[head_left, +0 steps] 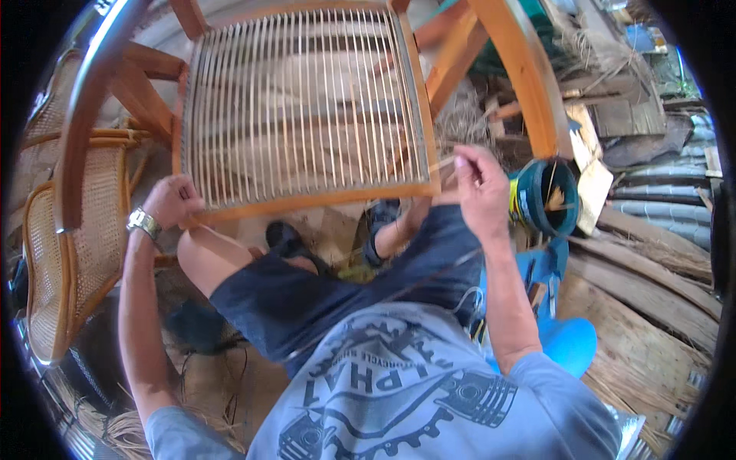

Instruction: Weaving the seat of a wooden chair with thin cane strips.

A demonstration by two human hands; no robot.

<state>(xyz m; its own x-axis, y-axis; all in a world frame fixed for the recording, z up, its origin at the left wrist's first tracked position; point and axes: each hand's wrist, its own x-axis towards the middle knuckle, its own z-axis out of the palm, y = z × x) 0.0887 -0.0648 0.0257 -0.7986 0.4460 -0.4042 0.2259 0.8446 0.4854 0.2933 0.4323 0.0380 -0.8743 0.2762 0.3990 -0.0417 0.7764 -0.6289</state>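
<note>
A wooden chair frame point(310, 195) is in front of my knees, its seat opening strung with many parallel pale cane strands point(307, 107). The strands run from the far rail to the near rail. At the near right corner my right hand point(484, 195) is closed in a pinch on a thin cane strand point(443, 162), which reaches toward the seat's right rail. My left hand point(175, 201), wearing a metal watch point(144, 221) at the wrist, is closed at the near left corner, against the frame. What its fingers hold is hidden.
Woven-cane chair parts point(96, 222) stand at the left. To the right are a dark green bucket point(553, 218), a blue plastic object point(567, 345) and wooden planks point(652, 284). Loose fibre point(468, 111) lies behind the chair's right side.
</note>
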